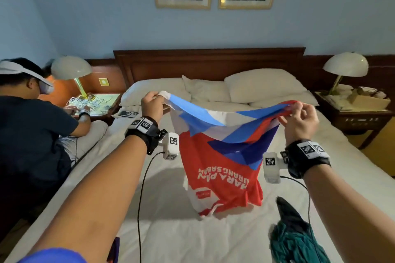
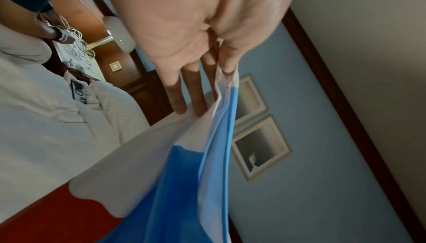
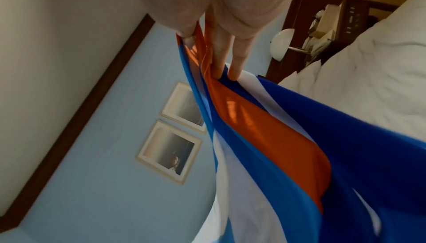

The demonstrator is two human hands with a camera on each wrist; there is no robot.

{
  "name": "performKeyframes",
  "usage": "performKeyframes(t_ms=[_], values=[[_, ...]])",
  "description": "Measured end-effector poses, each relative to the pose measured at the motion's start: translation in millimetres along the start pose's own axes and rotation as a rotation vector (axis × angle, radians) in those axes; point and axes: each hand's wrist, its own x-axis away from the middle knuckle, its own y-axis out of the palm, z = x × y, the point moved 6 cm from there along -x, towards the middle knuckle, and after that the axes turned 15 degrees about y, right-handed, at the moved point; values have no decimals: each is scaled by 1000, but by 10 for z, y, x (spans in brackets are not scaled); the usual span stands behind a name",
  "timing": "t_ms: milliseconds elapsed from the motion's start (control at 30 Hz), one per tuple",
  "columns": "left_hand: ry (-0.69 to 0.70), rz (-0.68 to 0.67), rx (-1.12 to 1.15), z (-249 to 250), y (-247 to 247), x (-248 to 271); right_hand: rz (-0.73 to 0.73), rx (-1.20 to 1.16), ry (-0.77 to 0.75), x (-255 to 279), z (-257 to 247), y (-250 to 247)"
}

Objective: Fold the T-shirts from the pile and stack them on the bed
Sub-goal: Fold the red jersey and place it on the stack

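A red, white and blue T-shirt (image 1: 222, 156) with white lettering hangs upside down over the white bed (image 1: 171, 230). Its lower end touches the sheet. My left hand (image 1: 152, 103) pinches the white and light-blue edge of the T-shirt (image 2: 207, 146) up at the left. My right hand (image 1: 299, 115) pinches the red and blue edge of the T-shirt (image 3: 265, 137) at the right. The cloth sags between both hands. A dark green and black garment (image 1: 295, 239) lies bunched on the bed by my right forearm.
Another person (image 1: 32, 134) in a dark shirt kneels at the bed's left side over a nightstand (image 1: 100, 102) with cables. Pillows (image 1: 263, 85) lie by the wooden headboard (image 1: 209, 64). Lamps (image 1: 346, 66) stand on both nightstands. Cables run from my wrist cameras.
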Motion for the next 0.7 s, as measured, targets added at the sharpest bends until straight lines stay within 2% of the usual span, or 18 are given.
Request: performKeyframes(t_ms=[167, 300, 367, 500, 600, 700], values=[[59, -18, 29, 190, -121, 42, 104, -18, -44, 150, -171, -145], [54, 16, 54, 68, -436, 585, 251, 29, -33, 299, 218, -587], [28, 60, 49, -144, -680, 978, 285, 55, 14, 373, 618, -877], [-89, 216, -74, -741, -1291, 1891, 370, 269, 133, 992, 1245, -1466], [-165, 252, -286, -1305, -1768, 2532, 328, 508, 174, 1433, 1732, -1890], [-314, 238, -444, -1822, -2146, 3164, 197, 719, 210, 1790, 2270, -2287]])
